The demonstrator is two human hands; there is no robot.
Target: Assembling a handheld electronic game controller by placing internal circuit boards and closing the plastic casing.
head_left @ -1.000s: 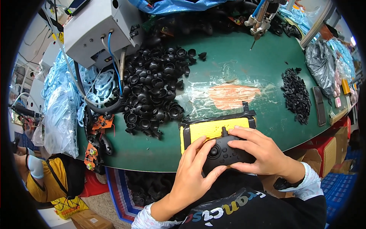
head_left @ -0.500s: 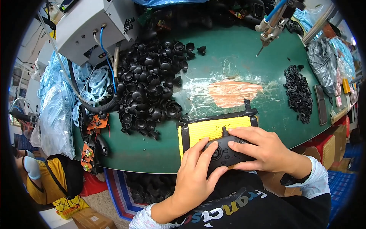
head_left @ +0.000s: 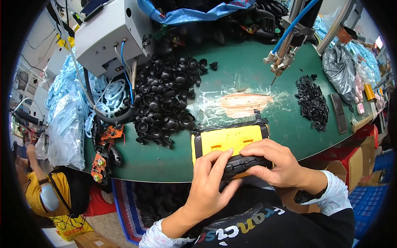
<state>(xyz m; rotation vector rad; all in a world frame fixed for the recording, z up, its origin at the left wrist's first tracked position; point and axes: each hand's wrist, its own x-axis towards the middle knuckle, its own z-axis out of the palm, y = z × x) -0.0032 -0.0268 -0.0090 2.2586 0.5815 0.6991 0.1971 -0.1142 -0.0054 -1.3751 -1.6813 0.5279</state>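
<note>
A black game controller (head_left: 237,166) is held between both hands over the near edge of the table, tipped so its long edge with the shoulder buttons faces up. My left hand (head_left: 206,175) grips its left end, index finger along the top and thumb below. My right hand (head_left: 279,163) is closed round the right end, the thumb pressing on the near side. Just beyond the controller lies a yellow ribbed pad (head_left: 231,137) bordered with black tape. Its face buttons are turned out of sight.
Black cup-shaped parts (head_left: 165,93) are heaped at left, small black pieces (head_left: 313,103) at right beside a phone (head_left: 338,113). A grey machine box (head_left: 109,47) stands back left. A needle-tipped tool head (head_left: 281,62) hangs back right. Orange circuit boards (head_left: 98,165) lie at the left edge.
The controller has rolled in my hands from buttons up to edge up, showing more of the yellow pad. My head view has shifted slightly.
</note>
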